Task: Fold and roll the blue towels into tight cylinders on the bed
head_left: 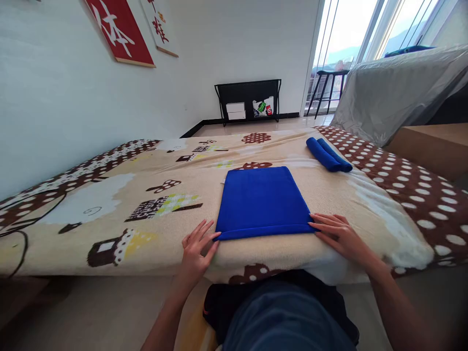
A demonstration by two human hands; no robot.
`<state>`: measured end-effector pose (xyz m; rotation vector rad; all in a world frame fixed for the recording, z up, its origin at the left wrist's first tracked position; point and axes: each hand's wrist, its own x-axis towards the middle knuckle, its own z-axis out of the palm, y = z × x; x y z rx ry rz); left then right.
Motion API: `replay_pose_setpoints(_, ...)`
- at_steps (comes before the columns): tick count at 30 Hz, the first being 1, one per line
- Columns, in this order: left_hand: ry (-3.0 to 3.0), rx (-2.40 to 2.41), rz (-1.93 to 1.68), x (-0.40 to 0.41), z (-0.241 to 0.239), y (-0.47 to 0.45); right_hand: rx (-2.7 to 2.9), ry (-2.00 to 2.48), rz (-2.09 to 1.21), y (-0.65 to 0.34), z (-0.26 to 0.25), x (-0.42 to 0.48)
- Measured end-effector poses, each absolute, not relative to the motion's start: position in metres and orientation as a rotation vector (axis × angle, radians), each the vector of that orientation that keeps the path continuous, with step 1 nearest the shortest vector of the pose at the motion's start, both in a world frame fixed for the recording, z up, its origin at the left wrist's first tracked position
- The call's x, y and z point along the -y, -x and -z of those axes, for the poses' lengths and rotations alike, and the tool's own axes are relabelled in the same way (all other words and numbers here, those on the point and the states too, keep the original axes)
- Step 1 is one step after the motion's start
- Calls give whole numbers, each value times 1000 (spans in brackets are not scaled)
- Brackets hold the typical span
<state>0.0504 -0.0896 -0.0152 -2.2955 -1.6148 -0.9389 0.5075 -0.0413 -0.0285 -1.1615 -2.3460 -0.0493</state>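
Note:
A folded blue cloth [262,200] lies flat on the patterned blanket [153,185] near the bed's front edge. My left hand [197,248] rests on the blanket with fingers spread, its fingertips touching the cloth's near left corner. My right hand [338,233] lies flat and open at the cloth's near right corner, fingertips against its edge. Neither hand holds anything. Two rolled blue cloths [328,154] lie side by side farther back on the right.
The blanket carries cartoon prints and a brown dotted border [409,180]. A black rack [248,100] with boxes stands at the far wall. A covered piece of furniture [395,92] and a wooden ledge [431,144] are to the right. A stool [327,87] stands by the window.

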Motion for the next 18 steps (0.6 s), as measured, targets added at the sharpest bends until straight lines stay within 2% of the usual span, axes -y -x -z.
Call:
replay_pose_setpoints(10, 2303, 1396, 949, 81, 12, -37, 2324, 1076, 239, -516, 38, 38)
replay_pose_setpoints(18, 2319, 1307, 914, 84, 4, -34, 2319, 1048, 247, -517, 29, 42)
